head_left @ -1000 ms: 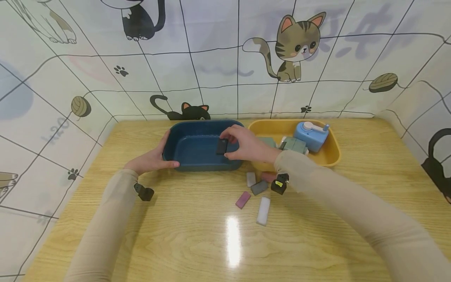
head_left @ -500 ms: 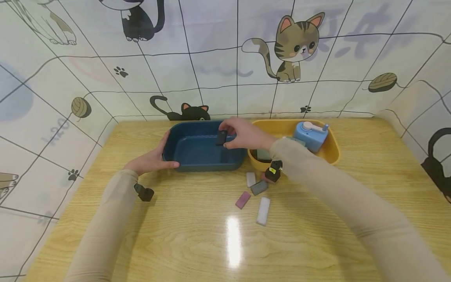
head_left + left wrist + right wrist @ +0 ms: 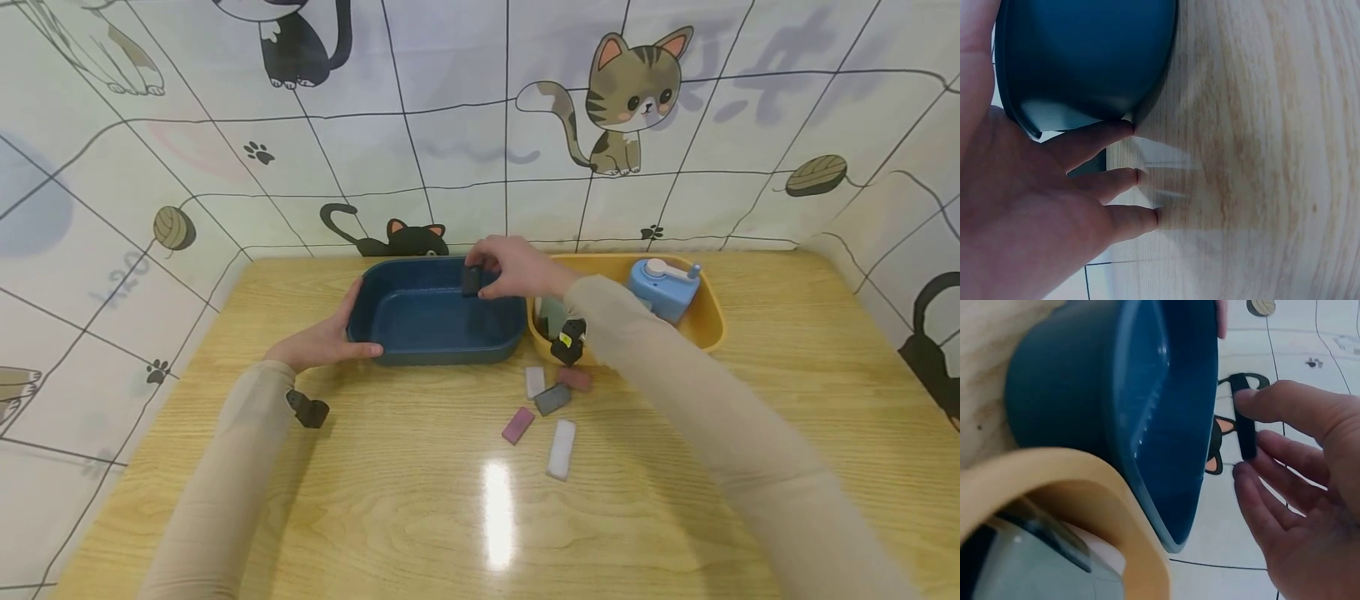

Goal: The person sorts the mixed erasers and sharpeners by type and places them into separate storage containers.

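Note:
Over the right part of a dark blue tub (image 3: 442,357), my right hand (image 3: 521,265) pinches a small black rectangular block (image 3: 471,282) between thumb and fingers. In the right wrist view the block (image 3: 1247,434) hangs apart from the tub's rim, the thumb on one face and fingertips behind. My left hand (image 3: 326,340) rests against the tub's left end, its thumb along the front wall. The left wrist view shows that hand's fingers (image 3: 1125,223) stretched out, one touching the outside of the tub (image 3: 1097,56). The tub holds nothing that I can see.
A yellow tub (image 3: 716,340) adjoins on the right, holding a light blue box with a crank (image 3: 663,287) and grey-green pieces partly hidden by my forearm. Several small blocks lie in front: white (image 3: 561,450), pink (image 3: 518,425), grey (image 3: 552,399), reddish (image 3: 574,379). A printed cloth stands behind.
My right hand has moved away from me, toward the tub's back rim, with the black block still pinched. The left hand and the tub have stayed put.

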Tool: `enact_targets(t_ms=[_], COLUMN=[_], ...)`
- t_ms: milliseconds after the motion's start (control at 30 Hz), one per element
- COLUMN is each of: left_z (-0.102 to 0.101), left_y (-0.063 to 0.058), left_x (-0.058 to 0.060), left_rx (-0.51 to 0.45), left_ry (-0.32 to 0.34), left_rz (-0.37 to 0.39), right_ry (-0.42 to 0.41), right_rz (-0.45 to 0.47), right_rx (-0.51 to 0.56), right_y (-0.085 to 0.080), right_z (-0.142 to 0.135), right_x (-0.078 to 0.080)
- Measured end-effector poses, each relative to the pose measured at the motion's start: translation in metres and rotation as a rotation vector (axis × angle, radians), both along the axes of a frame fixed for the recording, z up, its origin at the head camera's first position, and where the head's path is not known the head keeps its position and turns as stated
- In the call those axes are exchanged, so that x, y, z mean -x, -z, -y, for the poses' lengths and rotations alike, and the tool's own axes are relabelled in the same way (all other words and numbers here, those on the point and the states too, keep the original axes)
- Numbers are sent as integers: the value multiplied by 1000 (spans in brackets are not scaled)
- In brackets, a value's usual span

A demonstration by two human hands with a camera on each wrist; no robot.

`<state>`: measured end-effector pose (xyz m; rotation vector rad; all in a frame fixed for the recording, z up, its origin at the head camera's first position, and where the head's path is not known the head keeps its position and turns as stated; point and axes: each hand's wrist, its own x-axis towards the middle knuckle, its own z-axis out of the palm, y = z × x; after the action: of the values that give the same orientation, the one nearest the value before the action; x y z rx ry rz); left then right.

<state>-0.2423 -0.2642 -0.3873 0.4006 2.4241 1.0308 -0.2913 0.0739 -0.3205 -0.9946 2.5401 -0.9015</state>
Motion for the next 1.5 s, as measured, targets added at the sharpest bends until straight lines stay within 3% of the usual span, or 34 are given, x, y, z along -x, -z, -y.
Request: enact_targets(t_ms=[300,533,867,1333,1500], left_z=[-1,-1,-1,0,0], left_y=[-1,-1,1,-1,-1], left_x=[0,0,0,0,0], left_rx=[-5,0,-1,7,0], left_ry=[0,-6,-8,-6,-6], left_rz=[-1,4,5,3,3], right_ry=[-12,-1,-4,-136,-174], right_rz=[103,129,202,291,248], right_rx=[-58,-73,-69,-134,-175], right_y=[-2,5,13,21,23], right_z=[-2,1,8,25,24], right_x=[13,22,25,17,16])
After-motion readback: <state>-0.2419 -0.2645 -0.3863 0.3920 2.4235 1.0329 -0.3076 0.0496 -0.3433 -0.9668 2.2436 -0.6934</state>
